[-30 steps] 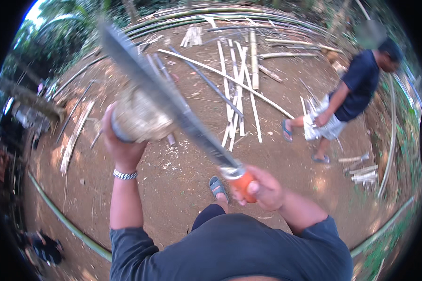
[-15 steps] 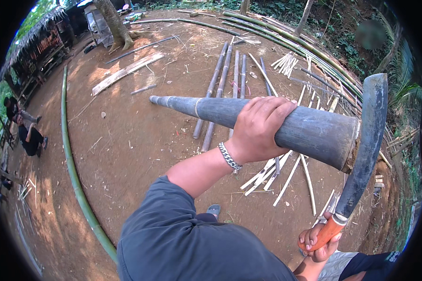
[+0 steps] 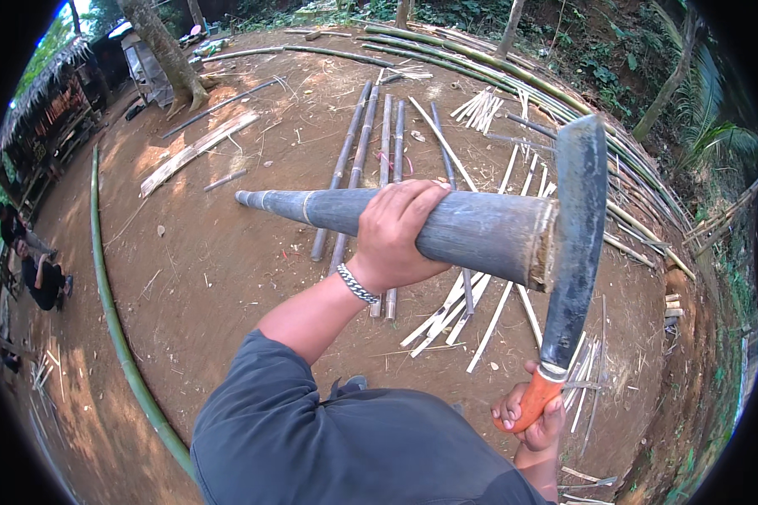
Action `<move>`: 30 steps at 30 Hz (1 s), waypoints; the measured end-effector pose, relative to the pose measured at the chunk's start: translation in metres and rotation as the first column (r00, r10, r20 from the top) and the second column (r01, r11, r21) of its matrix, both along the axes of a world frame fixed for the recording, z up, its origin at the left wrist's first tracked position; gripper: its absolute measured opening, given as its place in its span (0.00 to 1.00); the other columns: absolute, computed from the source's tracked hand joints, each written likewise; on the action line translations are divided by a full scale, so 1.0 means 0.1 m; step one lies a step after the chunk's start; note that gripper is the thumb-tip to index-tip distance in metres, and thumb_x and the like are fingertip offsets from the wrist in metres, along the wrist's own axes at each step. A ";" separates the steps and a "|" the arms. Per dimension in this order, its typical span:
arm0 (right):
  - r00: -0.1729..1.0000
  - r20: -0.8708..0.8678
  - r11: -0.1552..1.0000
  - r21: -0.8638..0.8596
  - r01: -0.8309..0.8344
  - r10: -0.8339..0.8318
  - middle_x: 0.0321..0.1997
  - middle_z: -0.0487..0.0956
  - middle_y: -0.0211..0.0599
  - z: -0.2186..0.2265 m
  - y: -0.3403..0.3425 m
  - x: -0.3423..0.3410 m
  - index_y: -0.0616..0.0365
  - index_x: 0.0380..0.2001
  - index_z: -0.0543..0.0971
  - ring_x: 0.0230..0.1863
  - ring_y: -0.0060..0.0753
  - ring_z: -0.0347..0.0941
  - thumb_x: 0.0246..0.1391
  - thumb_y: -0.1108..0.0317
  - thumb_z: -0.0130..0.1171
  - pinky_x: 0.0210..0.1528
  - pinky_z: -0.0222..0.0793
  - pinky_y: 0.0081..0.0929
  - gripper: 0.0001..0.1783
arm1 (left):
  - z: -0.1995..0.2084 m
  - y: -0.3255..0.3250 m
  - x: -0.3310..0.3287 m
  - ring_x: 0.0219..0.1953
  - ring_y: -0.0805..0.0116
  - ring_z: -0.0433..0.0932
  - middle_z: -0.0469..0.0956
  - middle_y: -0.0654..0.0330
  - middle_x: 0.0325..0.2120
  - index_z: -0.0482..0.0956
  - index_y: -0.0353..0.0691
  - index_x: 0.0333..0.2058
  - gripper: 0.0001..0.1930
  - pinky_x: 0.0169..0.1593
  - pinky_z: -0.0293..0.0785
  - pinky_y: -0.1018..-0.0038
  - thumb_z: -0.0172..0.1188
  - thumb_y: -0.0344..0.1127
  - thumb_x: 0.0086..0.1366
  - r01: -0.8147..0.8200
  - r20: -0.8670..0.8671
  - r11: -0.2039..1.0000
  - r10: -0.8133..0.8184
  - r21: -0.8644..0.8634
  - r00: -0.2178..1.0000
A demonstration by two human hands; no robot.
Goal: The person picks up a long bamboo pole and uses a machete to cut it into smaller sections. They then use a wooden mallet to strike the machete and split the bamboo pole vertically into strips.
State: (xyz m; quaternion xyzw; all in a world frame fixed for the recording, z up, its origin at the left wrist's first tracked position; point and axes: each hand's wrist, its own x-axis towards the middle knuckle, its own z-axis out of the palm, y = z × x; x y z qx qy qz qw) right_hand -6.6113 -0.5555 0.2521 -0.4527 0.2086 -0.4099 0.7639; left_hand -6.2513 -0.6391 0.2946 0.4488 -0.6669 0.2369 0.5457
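A thick dark bamboo pole (image 3: 488,231) stretches across the middle, its cut end toward me at the right and its thin-looking far end at the left. My left hand (image 3: 400,227), with a chain bracelet at the wrist, is wrapped over the pole's top. In my right hand (image 3: 531,412), at the lower right, is a machete (image 3: 577,227). Its orange handle sits in my curled fingers, and the broad dark blade points upward. The blade stands beside the pole's frayed cut end; whether it touches the bamboo I cannot tell.
Dark bamboo poles (image 3: 358,168) and pale split strips (image 3: 455,311) lie on the dirt beyond and below my pole. A long green bamboo (image 3: 109,303) curves along the left. Two people (image 3: 38,269) sit at the far left near a thatched hut (image 3: 46,101). A tree (image 3: 160,50) stands behind.
The held pole and machete have shifted left in the view, as has the background. The blade has come more upright, and more of the pole's cut end shows.
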 end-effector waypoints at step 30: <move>0.959 -0.154 0.934 -0.232 -0.270 0.239 0.20 0.70 0.32 1.40 -3.26 -2.97 0.73 0.71 0.48 0.15 0.23 0.69 0.69 0.33 0.40 0.31 0.75 0.33 0.51 | 0.97 -2.40 -3.25 0.49 0.57 0.81 0.81 0.51 0.47 0.72 0.35 0.57 0.43 0.55 0.76 0.63 0.81 0.37 0.40 -0.290 -0.050 0.947 0.286 -0.136 0.957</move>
